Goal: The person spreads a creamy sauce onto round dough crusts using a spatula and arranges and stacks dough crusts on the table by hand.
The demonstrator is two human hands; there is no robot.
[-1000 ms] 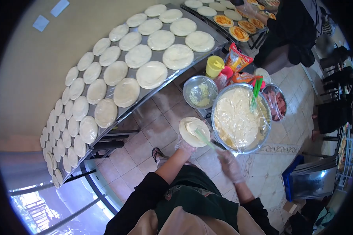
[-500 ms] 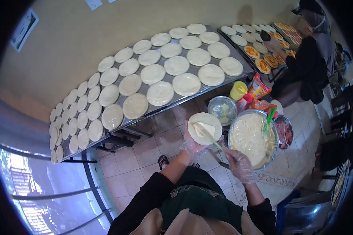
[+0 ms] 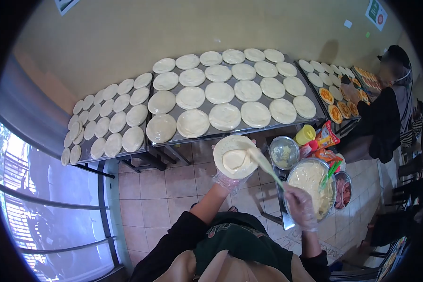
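Observation:
My left hand (image 3: 230, 182), in a clear plastic glove, is closed around a flat round dough base (image 3: 238, 142) from below. A swirl of creamy white spread (image 3: 236, 160) lies on the dough. My right hand (image 3: 301, 207), also gloved, grips the pale green handle of a spatula (image 3: 268, 168), whose blade reaches the right edge of the dough. Right beside that hand is a large metal bowl (image 3: 287, 199) of the same-looking creamy spread, with bright green utensils (image 3: 332, 170) standing in it.
Tables (image 3: 204, 137) along the wall carry rows of dough rounds (image 3: 224, 117). A smaller metal bowl (image 3: 285, 155), a yellow cup (image 3: 305, 135), orange packets (image 3: 327, 135) and a bowl of pinkish pieces (image 3: 343, 190) stand at right. Another person (image 3: 385, 113) works over topped rounds (image 3: 334, 113).
The spread on the dough has become a wider, rounder swirl. The spatula has moved up to the dough's right edge. My view has turned, shifting the tables.

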